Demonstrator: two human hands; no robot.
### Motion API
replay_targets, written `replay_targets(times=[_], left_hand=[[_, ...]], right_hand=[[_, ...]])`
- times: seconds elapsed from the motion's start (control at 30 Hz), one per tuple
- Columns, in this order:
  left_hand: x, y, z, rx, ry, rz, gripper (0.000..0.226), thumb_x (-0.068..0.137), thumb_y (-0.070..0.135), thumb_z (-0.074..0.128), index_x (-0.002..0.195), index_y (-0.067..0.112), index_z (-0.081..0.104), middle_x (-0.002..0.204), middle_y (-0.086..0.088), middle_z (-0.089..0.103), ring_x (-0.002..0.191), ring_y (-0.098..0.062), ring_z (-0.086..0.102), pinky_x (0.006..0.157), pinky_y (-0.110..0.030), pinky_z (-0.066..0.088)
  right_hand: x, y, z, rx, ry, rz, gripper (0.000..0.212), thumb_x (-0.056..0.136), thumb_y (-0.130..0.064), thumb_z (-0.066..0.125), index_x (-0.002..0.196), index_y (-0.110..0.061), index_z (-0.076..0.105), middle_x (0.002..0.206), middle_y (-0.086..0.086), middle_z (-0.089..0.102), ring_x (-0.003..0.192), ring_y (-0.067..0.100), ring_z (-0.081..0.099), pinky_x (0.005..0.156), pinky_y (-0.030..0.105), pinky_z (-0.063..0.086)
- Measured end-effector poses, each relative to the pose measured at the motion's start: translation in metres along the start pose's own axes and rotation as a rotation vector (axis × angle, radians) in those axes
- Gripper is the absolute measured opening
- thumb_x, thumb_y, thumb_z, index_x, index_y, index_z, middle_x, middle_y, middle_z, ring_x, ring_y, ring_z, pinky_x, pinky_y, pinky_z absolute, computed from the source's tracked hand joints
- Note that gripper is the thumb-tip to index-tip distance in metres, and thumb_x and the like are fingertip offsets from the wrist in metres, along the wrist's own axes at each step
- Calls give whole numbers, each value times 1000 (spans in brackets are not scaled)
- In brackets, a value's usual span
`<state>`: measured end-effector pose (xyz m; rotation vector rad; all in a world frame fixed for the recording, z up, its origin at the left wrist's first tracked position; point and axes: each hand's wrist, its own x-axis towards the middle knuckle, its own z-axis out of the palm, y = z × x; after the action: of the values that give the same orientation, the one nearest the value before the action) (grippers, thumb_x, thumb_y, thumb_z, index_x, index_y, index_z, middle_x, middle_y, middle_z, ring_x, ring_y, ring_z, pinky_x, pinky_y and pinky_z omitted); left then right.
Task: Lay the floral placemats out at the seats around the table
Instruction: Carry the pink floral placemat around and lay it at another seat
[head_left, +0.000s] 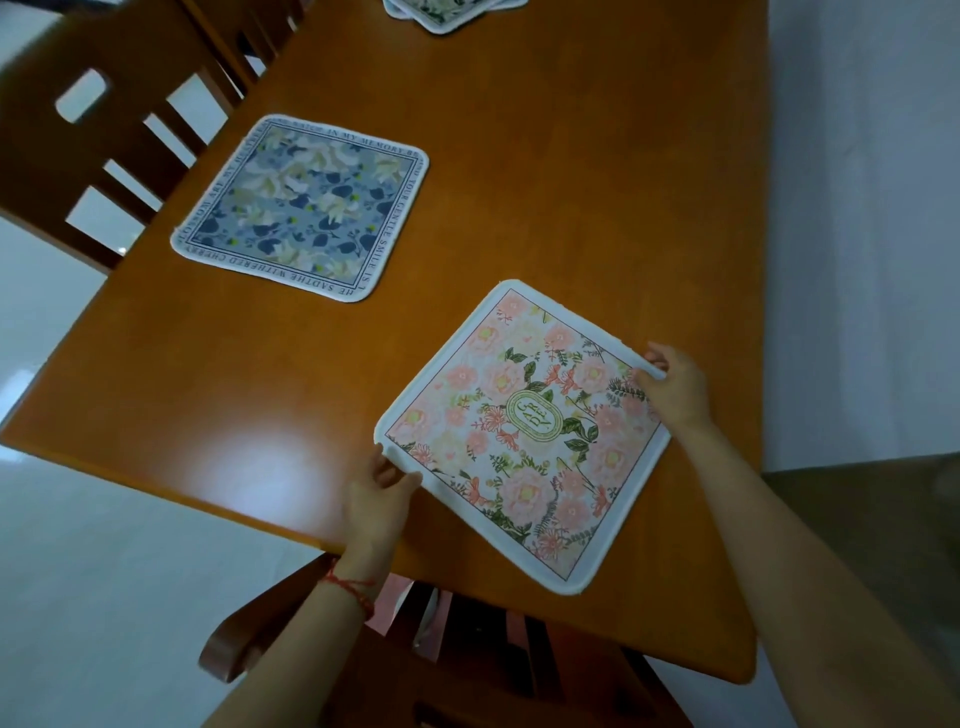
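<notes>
While the pink placemat (524, 436) lay skewed on the counter (597, 182) above a chair, left hand (376, 499) and right hand (675, 387) pinched opposite corners — thin, limp, light, best held there.

Left hand (378, 499): back of hand up, thumb lying on top of a mat corner, fingers curled beneath it, pinching.
Left wrist: red string bracelet (349, 587) wound round it; forearm bare, reaching in from below.
Right hand (675, 387): back up, fingers curled over the opposite mat corner, gripping its edge.
Right forearm: bare, stretched diagonally from the lower right.
</notes>
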<state>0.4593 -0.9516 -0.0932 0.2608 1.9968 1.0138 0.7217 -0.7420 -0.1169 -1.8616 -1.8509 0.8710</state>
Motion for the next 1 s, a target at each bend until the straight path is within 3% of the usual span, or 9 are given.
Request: replay_targets(times=[0.17,0.33,0.47,0.6,0.8,1.0], left_hand=[[11,11,6,-32,-58,76,66,82,-2,61,140,7,32,138,-14,45,126,-28,44,96,-41,42],[39,24,9,-20,-113,136,66,80,-1,61,140,12,35,132,-10,52,119,-27,50,83,-38,50],[58,38,10,-1,-159,195,56,80,-1,60,132,12,45,123,-7,59,106,-26,60,70,-32,55],[68,56,12,27,-181,259,51,80,-4,58,128,7,47,119,-2,56,107,-21,55,80,-37,51],[79,54,3,131,-138,238,48,82,4,60,129,8,48,130,-11,54,121,-27,50,97,-43,44],[56,14,-7,40,-186,141,50,82,0,60,130,0,46,124,-13,58,112,-30,56,86,-36,49]], right_hand=[[-24,6,-2,28,46,50,44,82,-8,63,125,-5,52,111,15,58,105,31,53,92,47,45],[-63,18,1,62,90,135,46,83,-13,64,126,-8,50,114,11,55,103,27,54,81,51,53],[-90,22,6,100,115,180,44,84,-9,61,127,-4,49,118,14,55,103,23,54,82,37,52],[-112,27,11,129,125,198,41,85,-9,60,124,-5,51,116,13,56,99,22,55,75,31,51],[-113,28,11,183,159,240,38,85,-11,61,122,-7,54,115,12,59,94,18,56,82,36,51],[-81,8,7,393,133,299,41,86,-7,59,126,-3,50,123,12,58,100,16,54,84,31,46]])
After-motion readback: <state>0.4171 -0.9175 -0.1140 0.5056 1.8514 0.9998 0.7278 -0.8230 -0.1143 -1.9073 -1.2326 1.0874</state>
